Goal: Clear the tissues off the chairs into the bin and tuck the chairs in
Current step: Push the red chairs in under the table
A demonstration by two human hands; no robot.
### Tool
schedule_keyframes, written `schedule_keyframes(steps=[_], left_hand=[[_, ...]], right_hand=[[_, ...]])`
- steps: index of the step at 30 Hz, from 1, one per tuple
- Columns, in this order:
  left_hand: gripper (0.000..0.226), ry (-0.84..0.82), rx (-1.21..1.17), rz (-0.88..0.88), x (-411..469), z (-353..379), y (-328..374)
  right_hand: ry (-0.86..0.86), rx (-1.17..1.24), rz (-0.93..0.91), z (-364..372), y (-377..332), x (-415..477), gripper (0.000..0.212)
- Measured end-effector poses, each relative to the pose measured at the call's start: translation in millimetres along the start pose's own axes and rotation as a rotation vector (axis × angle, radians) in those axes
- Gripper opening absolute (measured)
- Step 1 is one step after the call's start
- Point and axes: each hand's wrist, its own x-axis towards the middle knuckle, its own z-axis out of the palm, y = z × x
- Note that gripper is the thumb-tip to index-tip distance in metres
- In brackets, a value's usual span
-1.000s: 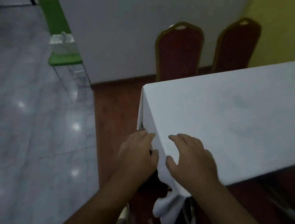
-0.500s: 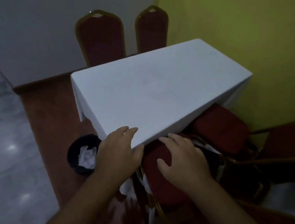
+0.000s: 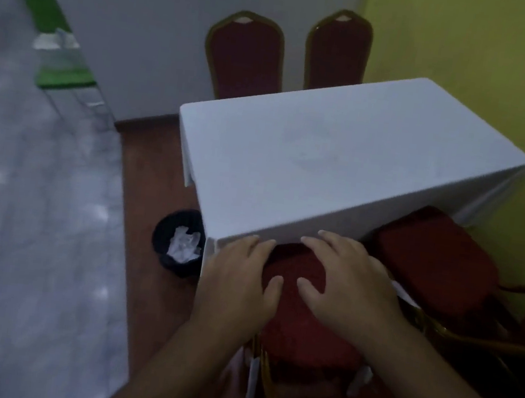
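A red chair (image 3: pixel 301 332) with a gold frame stands right below me, its seat partly under the white-clothed table (image 3: pixel 341 162). My left hand (image 3: pixel 237 281) and my right hand (image 3: pixel 350 282) hover flat over the seat's front near the table edge, fingers spread, holding nothing. A second red chair (image 3: pixel 435 263) sits to the right, pushed partway under the table. A black bin (image 3: pixel 179 243) with crumpled white tissues inside stands on the floor left of the table corner. Two more red chairs (image 3: pixel 245 54) (image 3: pixel 338 52) stand upright at the far side.
A yellow wall (image 3: pixel 491 45) closes the right side, a grey wall lies behind the far chairs. Brown floor strip (image 3: pixel 147 184) runs left of the table, then glossy marble floor (image 3: pixel 29 203). A green ledge with white items (image 3: pixel 55 41) is far left.
The view has swung left and down. Both hands have slid from the table edge onto the near chair's seat. The bin has moved closer to the middle of the view.
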Motion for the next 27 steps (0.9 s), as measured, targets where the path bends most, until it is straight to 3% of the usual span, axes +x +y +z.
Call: schedule_keyframes(steps=[5, 15, 22, 27], left_hand=[[0.06, 0.007, -0.015, -0.096, -30, 24, 66], [0.064, -0.004, -0.028, -0.058, -68, 50, 137], [0.065, -0.035, -0.028, -0.11, -81, 67, 194], [0.065, -0.075, -0.016, -0.099, -33, 101, 242]], right_hand=[[-0.066, -0.028, -0.1, -12, 65, -39, 0.068], [-0.042, -0.063, -0.031, -41, 141, -111, 0.068], [-0.068, -0.043, -0.063, -59, 222, -109, 0.071], [-0.022, 0.013, 0.01, -75, 312, -85, 0.064]])
